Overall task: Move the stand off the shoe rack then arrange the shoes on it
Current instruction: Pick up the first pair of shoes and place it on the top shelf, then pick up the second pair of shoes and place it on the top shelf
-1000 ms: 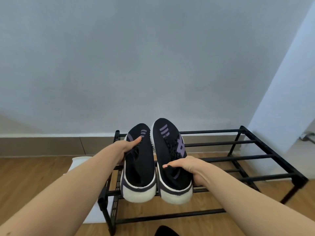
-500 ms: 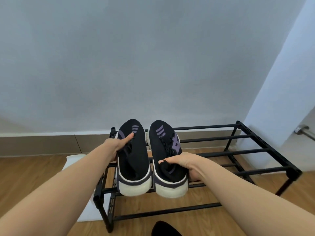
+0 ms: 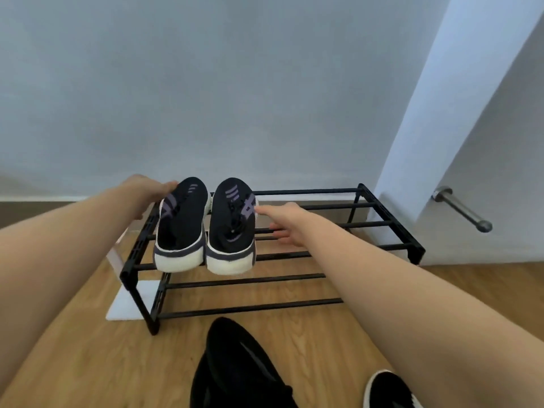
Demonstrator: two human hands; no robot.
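Left hand (image 3: 147, 191) fingers (image 3: 169, 186) touching outer side of left shoe (image 3: 181, 225), loosely spread, not gripping. Right hand (image 3: 287, 222) fingers (image 3: 263, 209) splayed wide, tips just beside right shoe (image 3: 232, 228). Both shoes sitting side by side on shoe rack (image 3: 294, 254) top bars, heels nearest. White stand (image 3: 123, 301) lying on floor (image 3: 73, 363) beyond rack's left end. Two black shoes (image 3: 235, 366) waiting on floor below the arms. Door handle (image 3: 462, 209) far right.

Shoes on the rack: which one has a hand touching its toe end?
The left shoe. The left hand rests on its toe end. The right shoe only has the right hand beside its side.
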